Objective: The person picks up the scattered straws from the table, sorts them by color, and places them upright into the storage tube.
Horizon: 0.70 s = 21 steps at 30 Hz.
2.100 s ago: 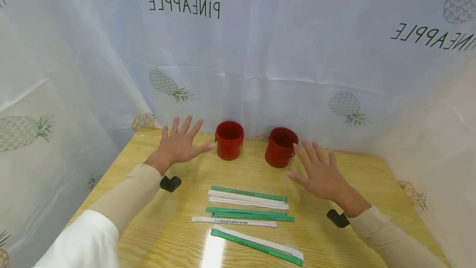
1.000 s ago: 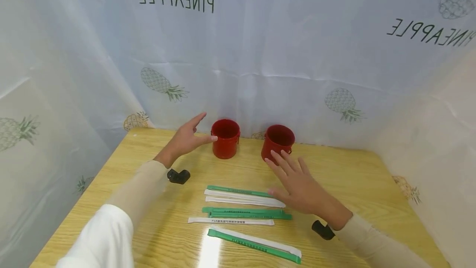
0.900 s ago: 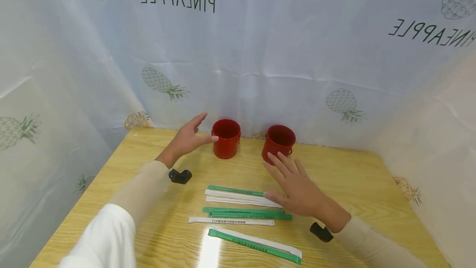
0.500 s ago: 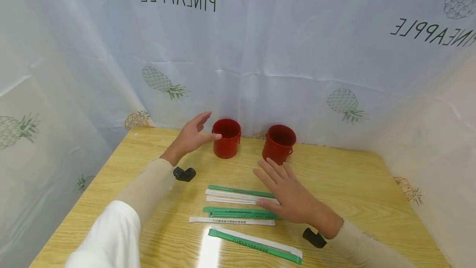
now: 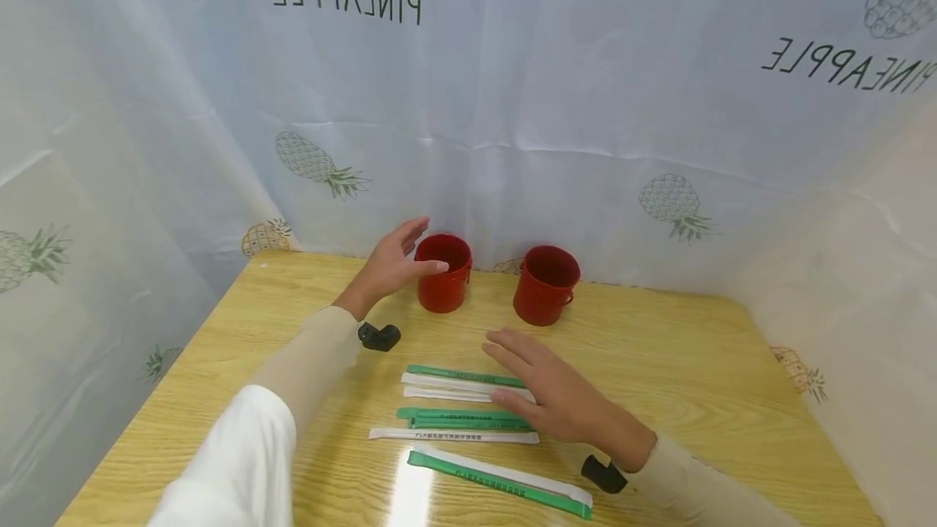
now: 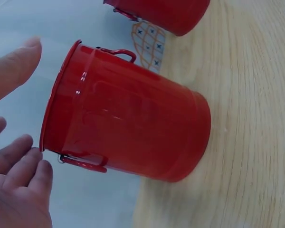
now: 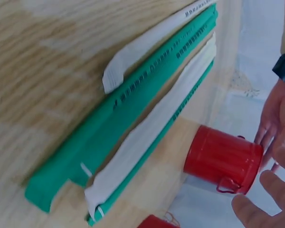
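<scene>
Two small red buckets stand upright at the back of the table: a left bucket (image 5: 442, 293) and a right bucket (image 5: 540, 301). My left hand (image 5: 391, 268) is beside the left bucket, thumb and fingers spread apart near its rim; in the left wrist view its fingertips (image 6: 42, 171) are close to the rim, and contact is unclear. Several paper-wrapped straws lie crosswise in front, among them a green straw (image 5: 464, 376), a white straw (image 5: 454, 435) and a nearer green straw (image 5: 505, 485). My right hand (image 5: 560, 393) hovers over their right ends, fingers extended, hiding them and holding nothing.
The wooden table (image 5: 681, 364) meets a pale curtain (image 5: 512, 88) printed with pineapples, directly behind the buckets. Black wrist-worn pieces, one at the left wrist (image 5: 378, 337) and one at the right wrist (image 5: 603, 474), stick out below the sleeves.
My left hand has moved right, up to the left bucket. The right hand has moved left and nearer, from beside the right bucket to over the straws. Buckets and straws stay put.
</scene>
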Tool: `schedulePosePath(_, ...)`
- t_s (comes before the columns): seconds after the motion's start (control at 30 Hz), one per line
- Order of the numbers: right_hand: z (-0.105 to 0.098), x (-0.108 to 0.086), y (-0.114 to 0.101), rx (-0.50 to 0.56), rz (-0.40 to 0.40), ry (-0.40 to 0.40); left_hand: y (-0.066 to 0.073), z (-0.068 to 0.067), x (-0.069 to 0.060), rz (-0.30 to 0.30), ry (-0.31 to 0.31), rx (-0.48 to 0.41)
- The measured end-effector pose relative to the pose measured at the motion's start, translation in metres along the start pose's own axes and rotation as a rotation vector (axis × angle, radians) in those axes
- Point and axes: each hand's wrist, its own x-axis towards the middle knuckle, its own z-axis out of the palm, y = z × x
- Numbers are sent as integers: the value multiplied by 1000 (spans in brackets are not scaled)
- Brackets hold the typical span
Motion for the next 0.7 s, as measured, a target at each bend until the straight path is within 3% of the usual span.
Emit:
schedulePosePath(0.23,9,1,-5,118,49,-7,-1,4,1,-26,-34,59)
schedulePosePath(0.37,15,2,-5,240,90,21,0,5,3,-22,-36,82)
schedulePosePath(0.57,25,3,5,529,154,140,1,6,3,-33,-29,63)
schedulePosePath(0.7,22,-2,12,582,240,203,2,5,0,-30,-18,39)
